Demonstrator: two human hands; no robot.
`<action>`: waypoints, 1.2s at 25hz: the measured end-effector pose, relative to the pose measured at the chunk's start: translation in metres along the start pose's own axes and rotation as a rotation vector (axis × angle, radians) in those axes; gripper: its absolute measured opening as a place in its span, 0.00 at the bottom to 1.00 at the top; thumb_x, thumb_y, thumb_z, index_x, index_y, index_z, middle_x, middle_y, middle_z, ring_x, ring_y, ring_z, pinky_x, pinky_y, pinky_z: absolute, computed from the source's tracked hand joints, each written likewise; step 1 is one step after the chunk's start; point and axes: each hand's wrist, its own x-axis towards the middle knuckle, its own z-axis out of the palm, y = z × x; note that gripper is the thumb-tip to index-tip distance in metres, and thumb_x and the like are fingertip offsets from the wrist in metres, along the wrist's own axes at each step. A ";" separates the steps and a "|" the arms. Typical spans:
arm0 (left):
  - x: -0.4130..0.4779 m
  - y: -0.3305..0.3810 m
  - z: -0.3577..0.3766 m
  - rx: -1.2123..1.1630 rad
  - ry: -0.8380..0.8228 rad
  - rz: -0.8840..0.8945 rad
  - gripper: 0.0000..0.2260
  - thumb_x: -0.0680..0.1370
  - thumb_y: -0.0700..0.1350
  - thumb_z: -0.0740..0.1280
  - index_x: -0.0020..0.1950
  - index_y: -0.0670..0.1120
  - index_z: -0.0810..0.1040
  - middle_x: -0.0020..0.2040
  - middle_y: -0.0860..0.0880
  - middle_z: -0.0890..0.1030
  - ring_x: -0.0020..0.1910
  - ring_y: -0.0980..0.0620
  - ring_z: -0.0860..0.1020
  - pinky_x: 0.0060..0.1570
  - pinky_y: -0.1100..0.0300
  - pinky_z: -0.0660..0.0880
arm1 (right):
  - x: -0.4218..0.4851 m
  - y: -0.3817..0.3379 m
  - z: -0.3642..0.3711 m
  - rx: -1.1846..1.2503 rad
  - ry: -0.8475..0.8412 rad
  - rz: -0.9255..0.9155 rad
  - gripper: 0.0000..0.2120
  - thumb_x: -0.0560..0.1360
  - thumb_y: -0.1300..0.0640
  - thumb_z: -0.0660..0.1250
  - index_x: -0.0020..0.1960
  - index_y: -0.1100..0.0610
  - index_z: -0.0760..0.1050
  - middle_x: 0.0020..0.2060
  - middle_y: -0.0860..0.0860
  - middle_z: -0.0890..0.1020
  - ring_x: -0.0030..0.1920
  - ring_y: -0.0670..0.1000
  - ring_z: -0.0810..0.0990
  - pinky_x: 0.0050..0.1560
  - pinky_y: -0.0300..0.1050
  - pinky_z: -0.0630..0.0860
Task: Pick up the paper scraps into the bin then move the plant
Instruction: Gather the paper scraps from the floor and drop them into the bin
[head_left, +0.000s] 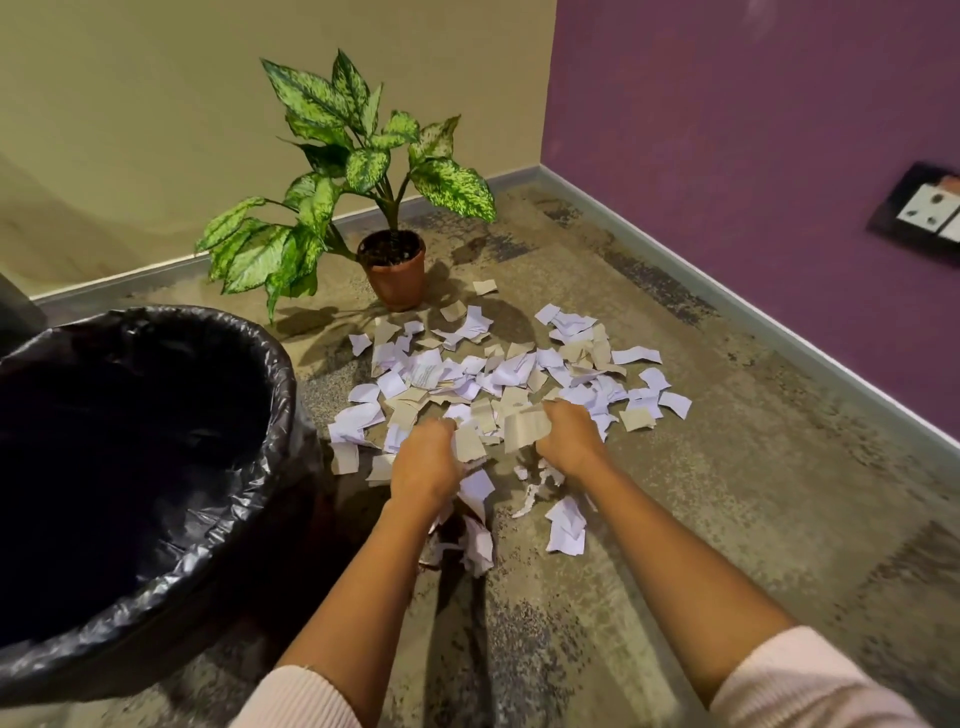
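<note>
Several white and tan paper scraps (498, 374) lie in a wide pile on the floor. My left hand (423, 462) and my right hand (569, 441) are at the near edge of the pile, fingers curled round scraps held between them. More scraps (566, 525) lie closer to me, below my wrists. A bin (280, 395) lined with a black bag stands at the left, its inside dark. A potted plant (392, 270) with spotted green leaves in a brown pot stands behind the pile, near the corner.
A beige wall (156, 104) runs behind the plant and a purple wall (753, 130) on the right, meeting in a corner. A socket plate (924, 208) is on the purple wall. Bare floor (727, 493) lies to the right of the scraps.
</note>
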 end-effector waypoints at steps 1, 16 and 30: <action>-0.002 0.005 -0.010 -0.007 0.015 0.013 0.10 0.71 0.36 0.68 0.53 0.40 0.77 0.51 0.42 0.78 0.51 0.41 0.78 0.41 0.53 0.72 | -0.003 -0.005 -0.009 0.020 0.016 0.008 0.14 0.70 0.66 0.66 0.54 0.60 0.77 0.52 0.60 0.81 0.53 0.62 0.79 0.45 0.45 0.73; -0.003 0.039 -0.218 0.109 0.390 0.078 0.03 0.73 0.36 0.69 0.45 0.41 0.77 0.45 0.43 0.78 0.45 0.42 0.78 0.40 0.51 0.77 | -0.017 -0.177 -0.124 0.218 0.186 -0.139 0.18 0.69 0.64 0.69 0.59 0.54 0.79 0.51 0.57 0.82 0.51 0.59 0.80 0.43 0.43 0.71; -0.057 -0.155 -0.303 0.279 0.048 -0.431 0.16 0.66 0.45 0.76 0.50 0.41 0.80 0.50 0.38 0.82 0.51 0.39 0.81 0.45 0.53 0.77 | -0.051 -0.374 -0.022 0.188 -0.134 -0.422 0.22 0.67 0.60 0.75 0.60 0.61 0.77 0.54 0.58 0.81 0.54 0.58 0.79 0.46 0.44 0.75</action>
